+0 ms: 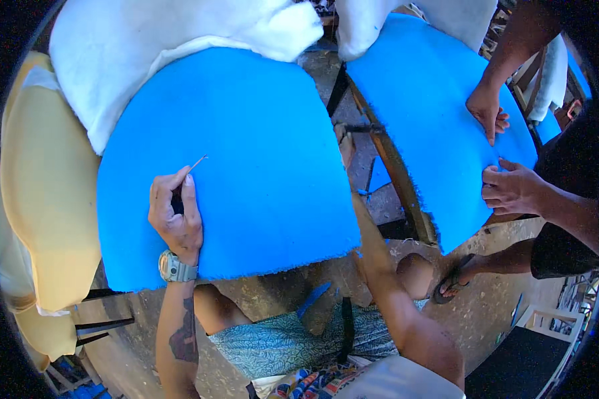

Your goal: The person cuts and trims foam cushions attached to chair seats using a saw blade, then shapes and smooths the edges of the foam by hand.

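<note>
My left hand (175,214) rests on a large blue fabric panel (253,153) stretched over a rounded seat form. Its thumb and fingers pinch a thin needle-like stick (198,161) that points up and to the right. A grey wristwatch (175,268) sits on that wrist. My right forearm (393,286) runs up along the panel's right edge. My right hand (345,147) lies at that edge, narrow and partly hidden behind the fabric, so its grip is unclear.
White padding (166,46) lies over the top of the panel, and a yellow cushion (46,179) stands at the left. A second blue panel (426,106) on a wooden frame (396,176) is at the right. Another person's hands (489,110) (512,189) press on it.
</note>
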Demonstrator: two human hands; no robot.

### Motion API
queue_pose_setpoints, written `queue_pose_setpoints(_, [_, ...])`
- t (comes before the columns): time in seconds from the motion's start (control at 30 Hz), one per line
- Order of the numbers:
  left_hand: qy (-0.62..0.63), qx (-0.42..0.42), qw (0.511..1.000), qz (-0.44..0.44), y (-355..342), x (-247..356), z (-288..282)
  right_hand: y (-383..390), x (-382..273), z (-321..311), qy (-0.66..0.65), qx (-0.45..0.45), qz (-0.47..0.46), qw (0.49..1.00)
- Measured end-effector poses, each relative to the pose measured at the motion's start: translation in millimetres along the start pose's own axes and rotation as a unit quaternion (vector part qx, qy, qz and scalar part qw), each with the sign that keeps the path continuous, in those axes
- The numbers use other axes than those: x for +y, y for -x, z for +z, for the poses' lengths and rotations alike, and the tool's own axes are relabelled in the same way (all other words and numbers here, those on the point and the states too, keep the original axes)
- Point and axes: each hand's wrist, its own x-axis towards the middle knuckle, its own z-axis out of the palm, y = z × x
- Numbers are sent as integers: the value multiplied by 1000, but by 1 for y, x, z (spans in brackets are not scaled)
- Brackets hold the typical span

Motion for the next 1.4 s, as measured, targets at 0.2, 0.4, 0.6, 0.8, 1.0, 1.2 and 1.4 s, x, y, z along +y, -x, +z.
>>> queue_pose_setpoints(0.2, [0, 8, 1000, 12, 1, 0, 0, -6, -3, 4, 52, -19, -10, 998])
queue_pose_setpoints(0.4, [-14, 12, 1000, 13, -3, -2, 0, 0, -7, -3, 45, -27, -8, 999])
queue_pose_setpoints(0.6, [-7, 5, 1000, 5, 1, -2, -1, 0, -6, -2, 100, -54, -8, 993])
queue_pose_setpoints(0.8, [-1, 23, 1000, 7, -1, -2, 1, 5, -5, -3, 70, -60, -15, 996])
queue_pose_setpoints(1.0, [-17, 0, 1000, -13, 1, -2, 0, 4, -20, -4, 84, -71, -9, 994])
queue_pose_setpoints(1.2, [-14, 9, 1000, -2, 1, -1, 0, -4, -29, -3, 97, -81, -15, 992])
queue_pose_setpoints(1.4, [-6, 14, 1000, -6, 0, -3, 1, 14, -25, -21, 79, -90, -14, 993])
